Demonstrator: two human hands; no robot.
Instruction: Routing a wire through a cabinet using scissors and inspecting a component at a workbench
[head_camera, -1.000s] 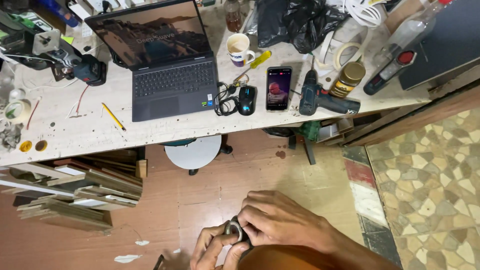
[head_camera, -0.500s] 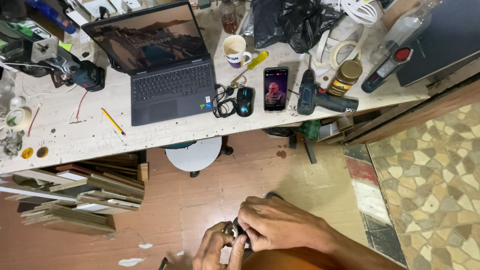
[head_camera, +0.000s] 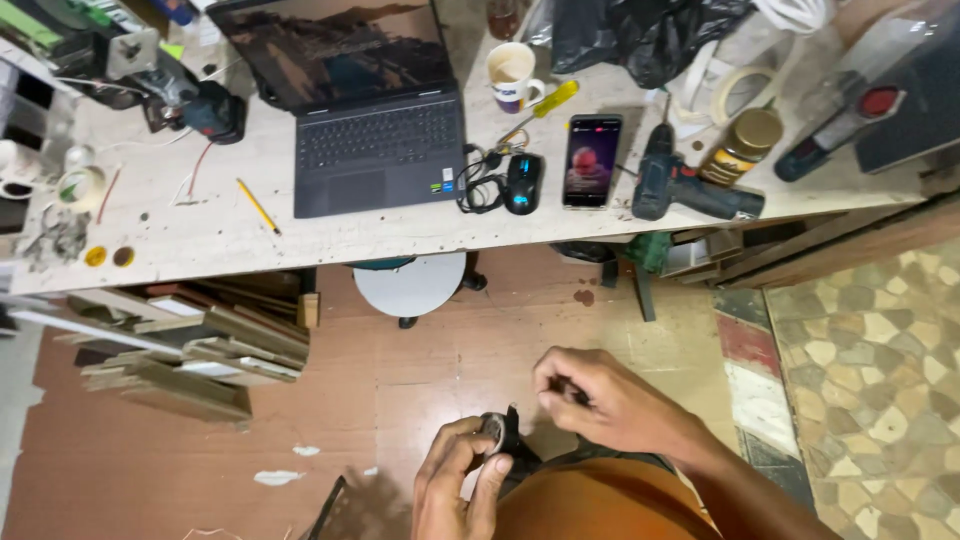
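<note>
A small dark part with a round metal end is pinched between the fingers of the left hand, low in the view above the lap. The right hand, which lay over it half a second ago, is now drawn off to the right, fingers curled shut on something too small to make out. The part is thus left uncovered. The bench with laptop and drill is untouched.

1 laptop, 1 mug (2 hands)

The hands have parted: right hand lifted off the small roll (left hand keeps it).
</note>
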